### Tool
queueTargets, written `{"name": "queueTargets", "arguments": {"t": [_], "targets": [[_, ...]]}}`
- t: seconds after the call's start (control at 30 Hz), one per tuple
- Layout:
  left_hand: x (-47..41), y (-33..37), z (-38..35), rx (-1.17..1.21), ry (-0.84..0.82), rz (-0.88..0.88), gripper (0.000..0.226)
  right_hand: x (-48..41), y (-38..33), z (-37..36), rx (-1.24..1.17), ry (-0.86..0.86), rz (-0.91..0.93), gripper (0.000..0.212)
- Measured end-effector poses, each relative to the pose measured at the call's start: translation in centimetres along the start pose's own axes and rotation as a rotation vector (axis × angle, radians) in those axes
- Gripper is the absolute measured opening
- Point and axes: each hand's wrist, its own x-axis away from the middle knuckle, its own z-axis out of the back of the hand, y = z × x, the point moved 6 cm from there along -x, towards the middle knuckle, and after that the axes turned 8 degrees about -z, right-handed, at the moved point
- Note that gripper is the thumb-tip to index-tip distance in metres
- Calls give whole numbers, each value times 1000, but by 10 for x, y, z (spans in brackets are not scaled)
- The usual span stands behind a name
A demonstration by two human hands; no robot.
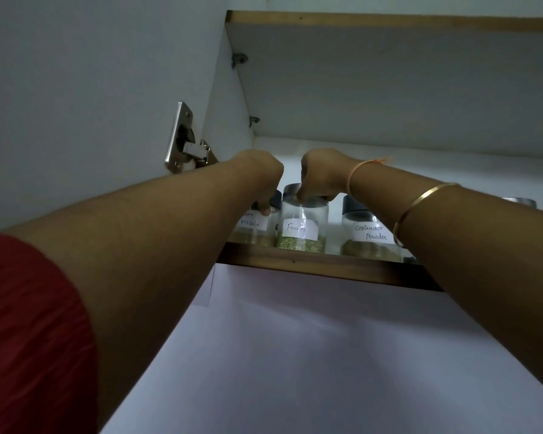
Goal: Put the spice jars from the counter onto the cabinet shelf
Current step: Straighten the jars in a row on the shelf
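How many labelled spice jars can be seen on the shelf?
3: the Masala jar under the left hand, the Fennel jar under the right hand, the Coriander Powder jar rightmost. Further lids suggest hidden jars.

Three clear glass jars stand upright along the shelf (320, 267) front edge: Masala jar (254, 228) at 9 o'clock, Fennel jar (301, 227) centre, Coriander jar (370, 236) at 3 o'clock, all partly filled.
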Motion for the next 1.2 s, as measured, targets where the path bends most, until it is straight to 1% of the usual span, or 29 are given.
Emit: {"name": "queueTargets", "arguments": {"t": [0.1,0.17,0.23,0.3,0.43,0.5,0.57,0.63,0.73,0.8,0.87,0.93,1.0,1.07,1.13,1.2], "targets": [[-5,3,-4,-23,32,-41,67,-8,-1,-7,67,5,13,24],[-7,5,-7,-35,48,-68,70,-16,0,-13,89,-14,30,33],[-11,6,-11,-59,43,-91,66,-22,2,-18,102,-39,43,39],[-16,7,-15,-86,15,-106,58,-28,5,-22,130,-57,53,41],[-24,9,-25,-108,-52,-116,41,-38,12,-32,160,-77,53,38],[-25,10,-31,-125,-110,-110,40,-41,13,-40,179,-101,47,45],[-24,9,-33,-133,-167,-87,42,-42,13,-48,180,-150,37,56],[-21,8,-32,-124,-209,-77,43,-42,13,-52,165,-183,27,64],[-16,10,-33,-117,-235,-74,43,-42,15,-54,103,-196,8,62],[-14,13,-35,-109,-213,-59,42,-41,17,-55,54,-204,-5,58],[-14,14,-39,-76,-190,-45,46,-40,19,-56,-3,-204,-12,54],[-15,15,-44,-8,-180,-30,59,-38,19,-58,-45,-198,-27,51],[-18,13,-50,80,-161,7,76,-36,17,-59,-51,-183,-37,52],[-18,12,-52,157,-93,41,84,-32,10,-55,-44,-144,-24,59],[-18,13,-46,200,18,36,80,-24,2,-45,-56,-89,-1,65],[-15,18,-33,225,121,-10,79,-15,-2,-30,-47,-42,33,65]]}}
